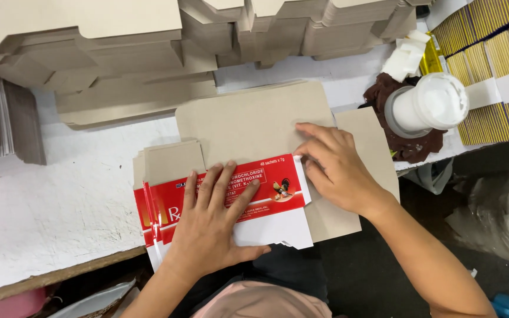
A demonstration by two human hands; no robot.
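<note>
— Look there: the left hand [216, 221] lies flat, fingers spread, pinning the red-and-white carton blank [237, 197] at the near edge of the white table [60, 206].

— And the right hand [334, 171]?

— Open too, fingertips pressing the blank's plain grey flap [248, 123] just beside the printed panel. Nothing gripped by either.

— How would you do it well?

— I'd say keep that left palm heavy so the stack underneath doesn't slide, and run the right fingers straight along the crease.

— Mind the white cup [428, 106]?

— Well apart, beside the flat cardboard stacks [148, 53].
</note>
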